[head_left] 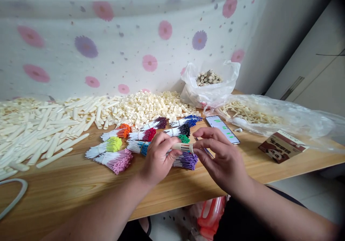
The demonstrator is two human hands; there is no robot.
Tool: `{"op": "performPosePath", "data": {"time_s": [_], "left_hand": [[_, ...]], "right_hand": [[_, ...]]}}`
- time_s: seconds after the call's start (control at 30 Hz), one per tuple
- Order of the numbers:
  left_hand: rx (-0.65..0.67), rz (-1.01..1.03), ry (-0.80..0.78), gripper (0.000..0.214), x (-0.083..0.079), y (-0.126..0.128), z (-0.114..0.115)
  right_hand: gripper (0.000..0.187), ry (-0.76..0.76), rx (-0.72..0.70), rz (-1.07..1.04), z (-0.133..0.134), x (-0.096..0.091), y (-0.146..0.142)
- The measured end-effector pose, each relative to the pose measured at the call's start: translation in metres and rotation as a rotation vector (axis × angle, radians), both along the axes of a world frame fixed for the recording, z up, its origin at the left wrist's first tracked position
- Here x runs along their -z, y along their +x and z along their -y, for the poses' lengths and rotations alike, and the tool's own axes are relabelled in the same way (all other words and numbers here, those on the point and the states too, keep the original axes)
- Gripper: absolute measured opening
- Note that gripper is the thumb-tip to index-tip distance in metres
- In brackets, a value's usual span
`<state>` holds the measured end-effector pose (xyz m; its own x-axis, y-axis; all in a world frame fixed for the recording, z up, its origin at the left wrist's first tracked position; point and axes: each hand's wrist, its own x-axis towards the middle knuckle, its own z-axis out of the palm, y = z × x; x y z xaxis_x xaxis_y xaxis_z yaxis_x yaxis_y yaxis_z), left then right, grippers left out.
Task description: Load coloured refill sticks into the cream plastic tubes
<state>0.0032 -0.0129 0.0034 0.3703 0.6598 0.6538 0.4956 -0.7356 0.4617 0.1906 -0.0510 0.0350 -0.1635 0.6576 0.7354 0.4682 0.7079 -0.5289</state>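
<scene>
My left hand (157,158) is closed around a cream multicolour pen (183,147), held nearly level above the table. Coloured strips show in the slots near the pen's right end. At that end, the thumb and fingers of my right hand (225,158) pinch together, and the index finger is raised. What exactly lies between these fingertips is partly hidden. Under and around my hands lie bundles of thin white refills with coloured ends, among them pink (115,160), yellow (104,147), orange (117,131), red (142,134), black (179,130), blue (187,121) and purple (185,161).
Long cream pen barrels (54,137) cover the left side, beside a heap of short slotted pieces (151,106). A plastic bag (210,93) of pen parts, a clear bag (253,111) of small pieces, a phone (222,129) and a brown box (281,147) stand rightward.
</scene>
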Motion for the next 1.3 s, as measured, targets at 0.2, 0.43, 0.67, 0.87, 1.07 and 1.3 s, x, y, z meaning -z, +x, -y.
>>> {"op": "performPosePath", "data": {"time_s": [0.2, 0.43, 0.67, 0.87, 1.07, 1.3], "left_hand": [[-0.034, 0.028, -0.050, 0.033, 0.003, -0.002, -0.005], [-0.041, 0.376, -0.509, 0.030, 0.015, -0.006, -0.029], [0.062, 0.367, -0.616, 0.020, 0.014, -0.003, -0.030], [0.061, 0.309, -0.676, 0.018, 0.015, 0.000, -0.030], [0.004, 0.276, -0.678, 0.016, 0.023, 0.002, -0.030], [-0.039, 0.270, -0.574, 0.018, 0.026, -0.002, -0.032]], "right_hand": [[0.012, -0.249, -0.156, -0.192, -0.009, 0.004, 0.006], [0.014, -0.313, -0.056, 0.331, -0.061, 0.018, 0.018], [0.013, -0.332, 0.065, 0.885, -0.075, 0.018, -0.014], [0.017, -0.320, 0.100, 1.005, -0.082, 0.024, -0.023], [0.016, -0.302, 0.106, 1.021, -0.084, 0.027, -0.019], [0.013, -0.360, 0.250, 0.892, -0.083, 0.001, 0.038]]}}
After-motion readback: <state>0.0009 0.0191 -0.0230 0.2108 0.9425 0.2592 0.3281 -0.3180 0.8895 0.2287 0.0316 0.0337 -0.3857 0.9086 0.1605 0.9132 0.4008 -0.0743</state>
